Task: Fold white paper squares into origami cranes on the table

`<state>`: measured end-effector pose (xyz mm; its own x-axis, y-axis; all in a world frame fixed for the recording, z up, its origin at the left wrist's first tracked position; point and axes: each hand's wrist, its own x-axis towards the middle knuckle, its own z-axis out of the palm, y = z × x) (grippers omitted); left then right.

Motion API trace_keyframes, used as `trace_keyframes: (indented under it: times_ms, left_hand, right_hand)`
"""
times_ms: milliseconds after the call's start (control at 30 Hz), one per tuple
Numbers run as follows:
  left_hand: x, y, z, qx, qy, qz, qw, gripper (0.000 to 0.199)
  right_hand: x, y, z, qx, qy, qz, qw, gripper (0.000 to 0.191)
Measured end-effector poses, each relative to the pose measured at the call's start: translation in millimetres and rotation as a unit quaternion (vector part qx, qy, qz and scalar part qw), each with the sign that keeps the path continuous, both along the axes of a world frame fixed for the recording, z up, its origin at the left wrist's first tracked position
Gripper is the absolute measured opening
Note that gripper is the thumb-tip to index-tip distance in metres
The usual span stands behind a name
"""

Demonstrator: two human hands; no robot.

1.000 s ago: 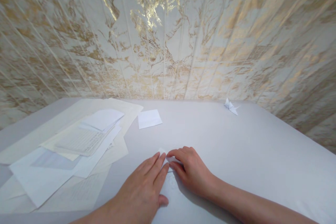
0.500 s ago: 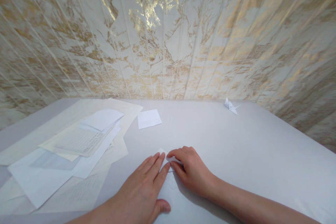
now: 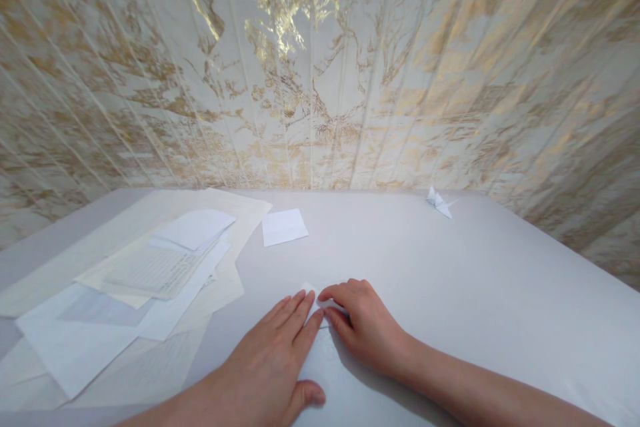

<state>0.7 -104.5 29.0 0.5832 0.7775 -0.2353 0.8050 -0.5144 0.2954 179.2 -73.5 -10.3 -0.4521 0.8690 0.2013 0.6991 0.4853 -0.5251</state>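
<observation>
A small folded white paper [image 3: 311, 293] lies on the pale table at the bottom centre, mostly covered by both hands. My left hand [image 3: 280, 350] rests flat over its left side, fingers stretched forward and thumb out to the side. At the paper's right side is my right hand [image 3: 367, 327], its thumb and index finger curved together around the edge in a pinch. The fingertips of the two hands nearly meet over the paper.
Several loose sheets [image 3: 170, 267], some with writing, overlap on the left. A white paper square [image 3: 285, 227] lies behind my hands. A folded paper crane [image 3: 439, 203] stands at the back right, before a gold-patterned curtain [image 3: 320, 80].
</observation>
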Motion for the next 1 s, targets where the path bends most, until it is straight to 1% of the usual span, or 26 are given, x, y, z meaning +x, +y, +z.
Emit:
trace_keyframes:
  times_ms: [233, 433, 567, 700, 767, 833, 900, 967, 1000]
  left_hand:
    - [1, 0, -0.4, 0.002, 0.000, -0.009, 1.000, 0.068]
    - [-1, 1, 0.1, -0.002, 0.007, -0.009, 1.000, 0.066]
    - [-2, 0, 0.9, -0.003, 0.025, -0.018, 1.000, 0.065]
    - [-2, 1, 0.5, 0.000, 0.030, -0.020, 0.999, 0.065]
    - [-2, 1, -0.1, 0.003, 0.029, -0.020, 0.999, 0.066]
    - [-3, 0, -0.9, 0.007, 0.025, -0.022, 0.999, 0.065]
    - [-3, 1, -2.2, 0.012, 0.017, -0.025, 0.999, 0.065]
    - [-3, 1, -4.0, 0.016, 0.003, -0.027, 0.999, 0.065]
    - [-3, 1, -5.1, 0.017, -0.003, -0.028, 0.999, 0.065]
  right_hand:
    - [-1, -4, 3.1, 0.003, -0.025, -0.001, 1.000, 0.022]
    - [0, -12, 9.7, 0.034, -0.077, -0.054, 0.995, 0.036]
    - [11, -14, 9.0, 0.030, -0.093, -0.056, 0.994, 0.042]
    - [27, -14, 4.2, 0.044, -0.095, -0.067, 0.992, 0.048]
    - [31, -13, 1.7, 0.055, -0.081, -0.071, 0.993, 0.048]
    - [32, -15, 0.1, 0.080, -0.053, -0.051, 0.994, 0.046]
    - [30, -19, -0.4, 0.102, -0.028, 0.014, 0.994, 0.042]
    - [25, -24, 0.2, 0.087, -0.033, 0.078, 0.993, 0.038]
    - [24, -27, 0.6, 0.080, -0.045, 0.091, 0.992, 0.036]
